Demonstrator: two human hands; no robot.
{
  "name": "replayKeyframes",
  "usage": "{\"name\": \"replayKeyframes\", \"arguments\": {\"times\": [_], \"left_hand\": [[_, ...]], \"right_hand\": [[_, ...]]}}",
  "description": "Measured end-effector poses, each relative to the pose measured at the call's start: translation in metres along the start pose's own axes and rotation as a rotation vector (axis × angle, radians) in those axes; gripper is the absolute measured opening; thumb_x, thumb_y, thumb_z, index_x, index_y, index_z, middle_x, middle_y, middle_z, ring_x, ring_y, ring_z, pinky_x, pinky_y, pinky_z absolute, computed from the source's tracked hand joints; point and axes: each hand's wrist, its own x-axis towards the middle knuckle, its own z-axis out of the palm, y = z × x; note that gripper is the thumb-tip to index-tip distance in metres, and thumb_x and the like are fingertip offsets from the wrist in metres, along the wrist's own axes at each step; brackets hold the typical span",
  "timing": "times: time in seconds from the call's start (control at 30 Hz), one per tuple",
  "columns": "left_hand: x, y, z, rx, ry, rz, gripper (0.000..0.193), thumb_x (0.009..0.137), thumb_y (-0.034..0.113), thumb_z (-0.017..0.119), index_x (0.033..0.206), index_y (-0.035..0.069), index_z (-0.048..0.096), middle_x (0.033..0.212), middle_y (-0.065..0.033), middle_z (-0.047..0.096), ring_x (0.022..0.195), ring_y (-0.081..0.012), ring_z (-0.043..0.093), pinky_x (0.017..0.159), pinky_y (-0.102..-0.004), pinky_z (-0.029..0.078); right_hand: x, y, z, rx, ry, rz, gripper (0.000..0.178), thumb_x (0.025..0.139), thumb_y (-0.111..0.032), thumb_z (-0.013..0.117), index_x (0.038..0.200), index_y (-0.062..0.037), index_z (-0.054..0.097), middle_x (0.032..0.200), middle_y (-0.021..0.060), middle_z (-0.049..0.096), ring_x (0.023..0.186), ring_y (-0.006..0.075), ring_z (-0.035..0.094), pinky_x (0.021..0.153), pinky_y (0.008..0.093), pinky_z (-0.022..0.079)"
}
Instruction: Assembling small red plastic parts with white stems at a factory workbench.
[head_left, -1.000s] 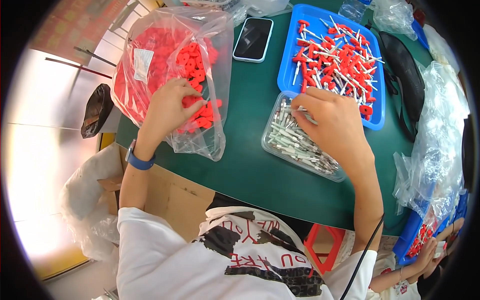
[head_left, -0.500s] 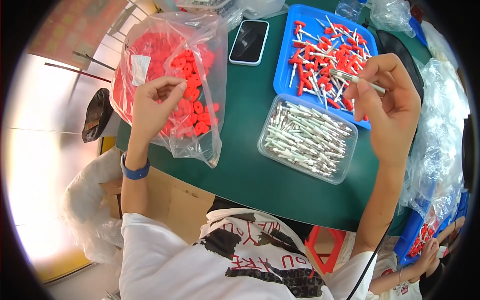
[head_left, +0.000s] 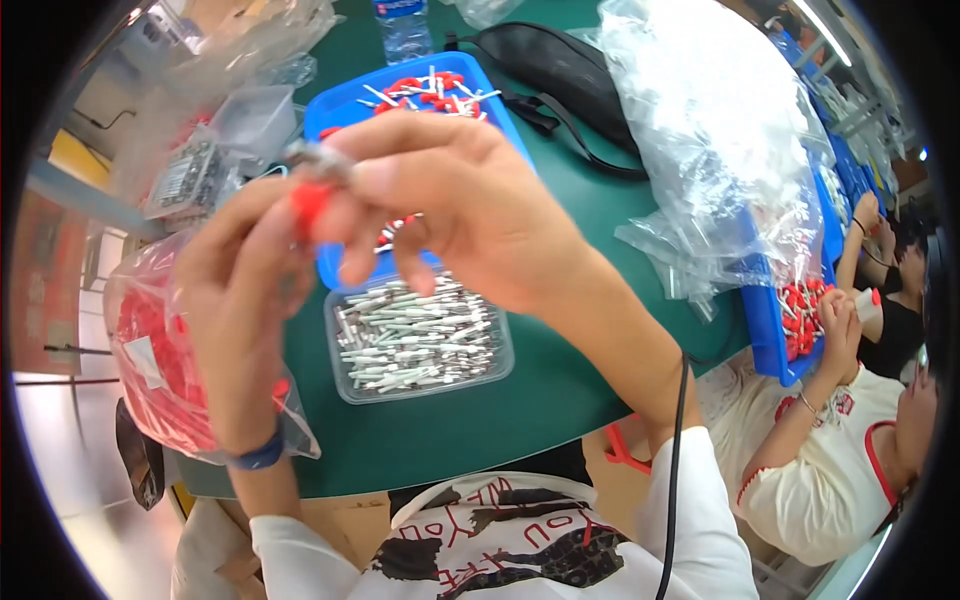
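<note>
My left hand (head_left: 232, 310), with a blue band at the wrist, is raised over the table and pinches a small red plastic piece (head_left: 312, 203). From the right my right hand (head_left: 470, 205) meets it, its thumb and fingertips closed on a slim rod with a metal end (head_left: 318, 158). Rod and red piece are close together; blur hides whether they join. Below the hands, a clear tub (head_left: 507, 352) holds many white-and-metal rods (head_left: 420, 335). Partly hidden behind them, a blue tray (head_left: 340, 108) carries red-handled rods (head_left: 440, 95). Left of the tub lies a clear bag of red pieces (head_left: 160, 320).
A water bottle (head_left: 403, 35) and a black pouch (head_left: 555, 70) are at the far side of the green table (head_left: 580, 370). Crumpled clear plastic (head_left: 700, 150) covers the right. Beyond it, a co-worker (head_left: 820, 470) sits by another blue tray (head_left: 768, 345).
My hands have come together, the right bringing its rod leftward. A red piece now shows in my left fingers. The view has swung right, bringing in more of the co-worker.
</note>
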Motion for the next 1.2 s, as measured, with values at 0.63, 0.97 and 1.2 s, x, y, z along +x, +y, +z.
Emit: {"name": "replayKeyframes", "arguments": {"times": [0.63, 0.97, 1.2], "left_hand": [[0.045, -0.017, -0.002, -0.190, -0.270, 0.133, 0.023, 0.087, 0.004, 0.064, 0.108, -0.004, 0.066, 0.093, -0.0086, 0.069, 0.079, -0.0128, 0.065, 0.067, -0.0249, 0.053], [0.054, -0.017, -0.017, -0.431, -0.334, -0.091, 0.032, 0.091, 0.014, 0.061, 0.117, -0.005, 0.061, 0.098, -0.0146, 0.069, 0.081, -0.0149, 0.069, 0.062, -0.0213, 0.052], [0.056, -0.025, -0.025, -0.186, -0.393, -0.059, 0.040, 0.096, 0.025, 0.052, 0.125, -0.003, 0.056, 0.102, -0.0105, 0.069, 0.088, -0.0155, 0.070, 0.054, -0.0185, 0.048]], "right_hand": [[0.008, 0.004, -0.018, -0.085, 0.178, -0.142, 0.030, 0.095, -0.018, 0.044, 0.117, 0.0013, 0.053, 0.085, 0.0080, 0.064, 0.077, 0.0215, 0.067, 0.050, 0.0246, 0.053], [0.007, -0.002, -0.022, -0.831, 0.322, -0.491, 0.022, 0.087, -0.001, 0.060, 0.107, 0.0047, 0.065, 0.083, 0.0127, 0.070, 0.072, 0.0155, 0.066, 0.048, 0.0205, 0.046], [0.007, -0.002, -0.023, -1.020, 0.274, -0.551, 0.020, 0.088, -0.001, 0.061, 0.107, 0.0043, 0.066, 0.085, 0.0116, 0.070, 0.071, 0.0120, 0.066, 0.049, 0.0180, 0.045]]}}
